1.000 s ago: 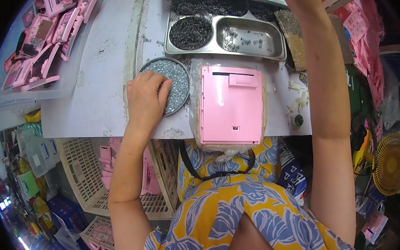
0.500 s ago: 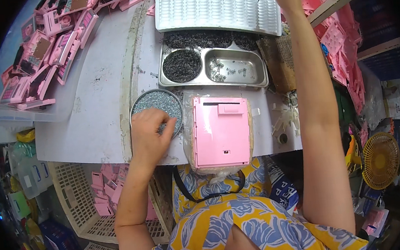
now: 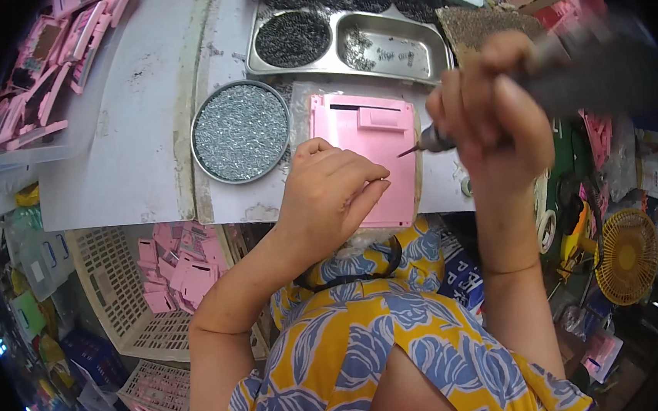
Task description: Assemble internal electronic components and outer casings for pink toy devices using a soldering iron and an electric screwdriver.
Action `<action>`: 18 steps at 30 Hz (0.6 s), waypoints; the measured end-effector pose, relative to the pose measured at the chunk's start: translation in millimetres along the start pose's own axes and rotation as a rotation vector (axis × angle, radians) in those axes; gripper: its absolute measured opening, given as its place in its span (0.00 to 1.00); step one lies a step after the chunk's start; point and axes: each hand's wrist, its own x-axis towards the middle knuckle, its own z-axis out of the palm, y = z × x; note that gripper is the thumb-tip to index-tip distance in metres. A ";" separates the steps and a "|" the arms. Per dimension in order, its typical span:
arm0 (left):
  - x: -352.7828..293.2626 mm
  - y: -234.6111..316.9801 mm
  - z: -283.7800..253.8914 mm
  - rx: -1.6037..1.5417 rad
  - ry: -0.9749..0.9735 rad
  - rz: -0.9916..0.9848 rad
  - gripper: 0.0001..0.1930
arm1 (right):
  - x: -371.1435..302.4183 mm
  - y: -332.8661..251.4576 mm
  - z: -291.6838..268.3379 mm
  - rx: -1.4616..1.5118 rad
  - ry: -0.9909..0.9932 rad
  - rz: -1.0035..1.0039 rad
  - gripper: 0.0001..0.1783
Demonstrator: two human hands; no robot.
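Flat pink plastic panel (image 3: 397, 192), rectangular, dark slot near top, raised block.

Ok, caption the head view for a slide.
Left hand over a pink panel; right hand holding a thin-tipped dark tool.

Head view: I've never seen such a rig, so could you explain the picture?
No robot here: a head-worn wide fisheye camera looks down on a person working bare-handed. The right hand grips a blurred, dark handheld tool with a thin tip. The left hand is over a pink rectangular plastic panel; whether it pinches anything is unclear. On the white table are a round grey dish of small silver metal pieces and a shiny metal compartment tray of small dark pieces.
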 end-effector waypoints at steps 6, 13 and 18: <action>-0.8 4.5 2.6 -0.013 0.039 -0.017 0.08 | -22.1 -5.3 21.7 0.095 -0.035 -0.044 0.12; -7.3 3.2 -0.6 0.241 0.088 0.049 0.10 | -21.9 6.8 30.8 0.067 -0.036 -0.019 0.12; 4.4 -29.3 -37.8 0.466 0.115 -0.049 0.09 | -20.0 9.3 10.8 0.052 -0.045 -0.052 0.11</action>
